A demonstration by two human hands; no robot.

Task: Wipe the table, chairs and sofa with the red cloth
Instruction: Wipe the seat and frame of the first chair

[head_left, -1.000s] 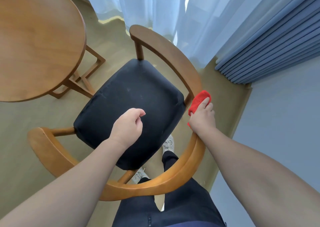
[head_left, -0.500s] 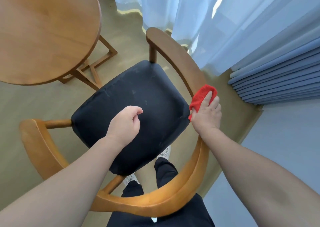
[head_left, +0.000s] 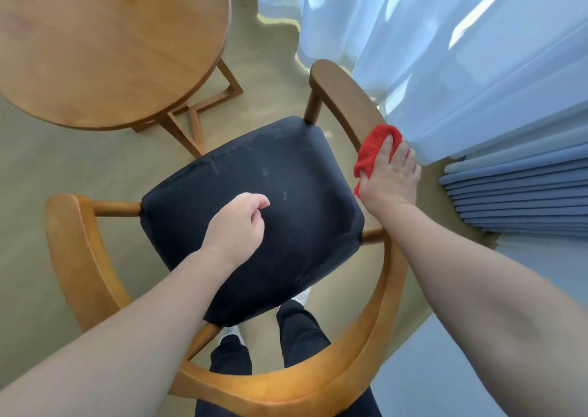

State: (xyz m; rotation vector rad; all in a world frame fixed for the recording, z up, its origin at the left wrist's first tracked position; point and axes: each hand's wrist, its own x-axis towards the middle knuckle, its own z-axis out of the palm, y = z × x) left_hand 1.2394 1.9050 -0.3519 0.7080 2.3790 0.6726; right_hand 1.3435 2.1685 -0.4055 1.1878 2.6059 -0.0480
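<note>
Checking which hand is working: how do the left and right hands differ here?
The right hand presses the red cloth onto the chair's armrest; the left hand holds nothing. The right hand's fingers lie straight; the left hand's curl loosely above the dark seat. Both are bare.

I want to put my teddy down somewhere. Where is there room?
The table top is bare in all the part in view. The seat is free at its far half, between the table and the armrest; the left hand is over its near half. The armrest is crowded: the right hand presses the cloth there, by the curtain.
</note>
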